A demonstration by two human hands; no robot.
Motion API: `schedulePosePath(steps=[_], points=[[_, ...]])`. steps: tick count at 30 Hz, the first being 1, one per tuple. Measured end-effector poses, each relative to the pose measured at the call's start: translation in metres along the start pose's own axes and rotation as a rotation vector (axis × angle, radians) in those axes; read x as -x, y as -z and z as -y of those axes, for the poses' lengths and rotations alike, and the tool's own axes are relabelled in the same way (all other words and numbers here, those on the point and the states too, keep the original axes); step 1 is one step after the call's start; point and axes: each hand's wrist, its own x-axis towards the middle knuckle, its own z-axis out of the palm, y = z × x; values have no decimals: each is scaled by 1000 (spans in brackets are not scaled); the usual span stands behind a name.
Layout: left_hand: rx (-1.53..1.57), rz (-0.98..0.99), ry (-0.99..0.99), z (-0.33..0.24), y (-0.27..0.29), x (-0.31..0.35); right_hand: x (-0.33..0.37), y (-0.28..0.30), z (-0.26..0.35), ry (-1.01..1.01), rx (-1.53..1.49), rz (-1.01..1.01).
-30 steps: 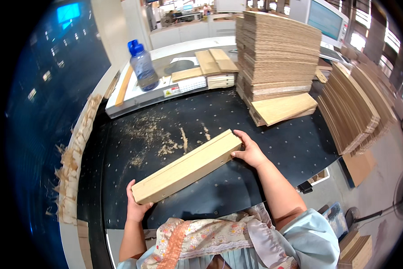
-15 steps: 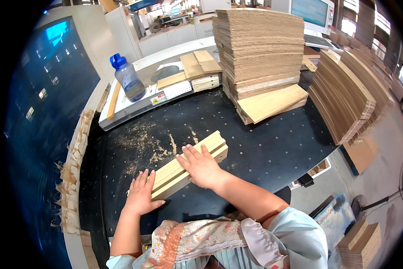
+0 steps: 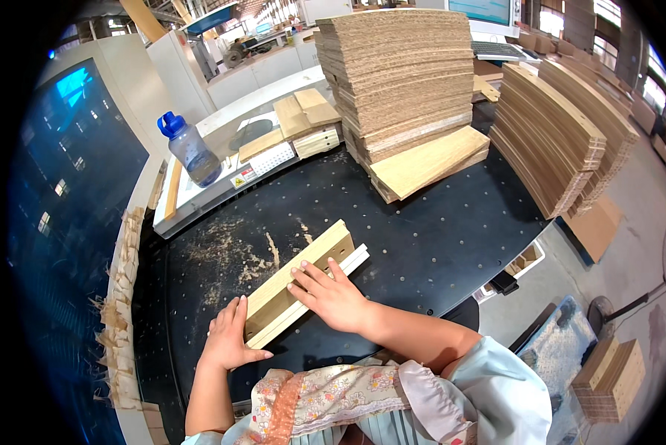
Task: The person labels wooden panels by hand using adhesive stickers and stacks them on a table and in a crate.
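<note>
The wooden strips (image 3: 279,279) have parted, left hand (image 3: 227,337) and right hand (image 3: 336,300) touching them, unclenched.

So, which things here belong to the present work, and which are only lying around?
In the work: left hand, right hand, wood under both, black table.

Seemingly just lying about, as neither hand touches them: bottle, sawdust, tall stack, keyboard.
</note>
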Motion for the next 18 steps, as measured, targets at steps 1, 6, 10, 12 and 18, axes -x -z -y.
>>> schedulePosePath(steps=[1,6,10,12,18], points=[[10,-13,7,2,-3,0,2,1,1,0,-2,-3],[27,-57,30,8,-9,-2,9,-6,1,36,-55,-122],[31,-64,6,14,-12,-5,2,-6,-2,92,-78,-186],[40,-69,-19,18,-13,-4,-7,-7,-2,87,-72,-166],[78,-63,-37,23,-9,-6,-15,-2,-1,50,-101,-138]])
